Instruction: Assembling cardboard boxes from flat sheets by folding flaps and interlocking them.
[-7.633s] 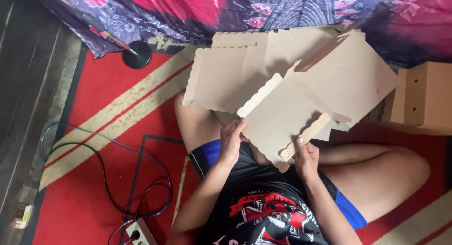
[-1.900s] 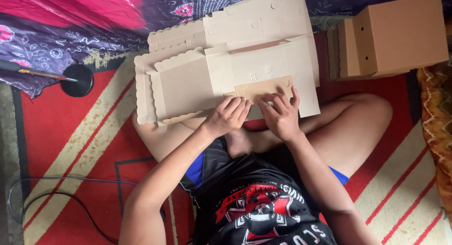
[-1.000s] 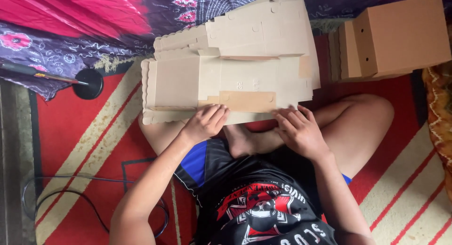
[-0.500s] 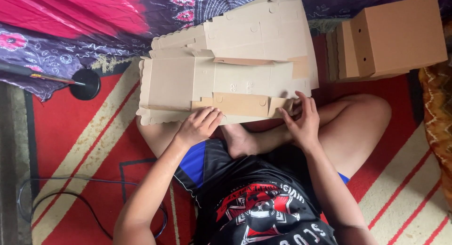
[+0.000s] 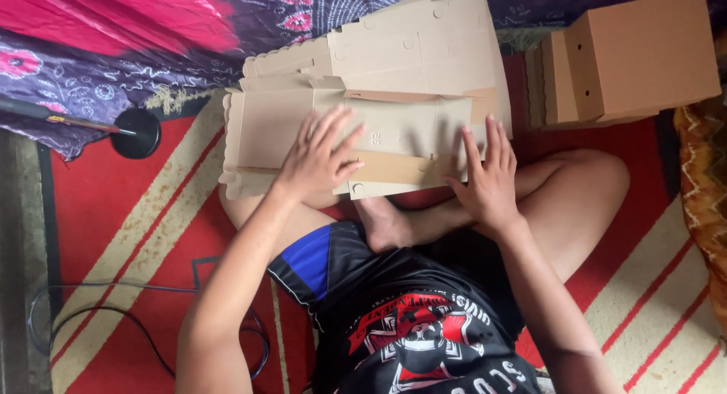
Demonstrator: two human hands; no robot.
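Cardboard box blank (image 5: 379, 140), flat and die-cut, is lying across the seated person's lap in the head view, partly folded, with a darker brown flap along its near edge. It is resting on top of a stack of similar flat blanks (image 5: 413, 42) that is extending toward twelve o'clock.

Left hand (image 5: 318, 159) is pressing down flat on the blank, fingers spread wide and pointing toward one o'clock, the palm sitting over the fold line at the blank's near edge.

Right hand (image 5: 488, 178) is lying at three o'clock from the left one, fingers straight and slightly fanned, the fingertips touching the blank's right end while the heel of the hand is hanging over the knee. Neither hand is pinching anything.

At two o'clock from the hands, well apart from them, two assembled cardboard boxes (image 5: 632, 57) are standing side by side on the red striped mat (image 5: 129, 235). At ten o'clock a black round base (image 5: 136, 132) is sitting at the edge of a purple patterned cloth (image 5: 113, 53). A dark cable (image 5: 98, 318) is curling across the mat at seven o'clock.
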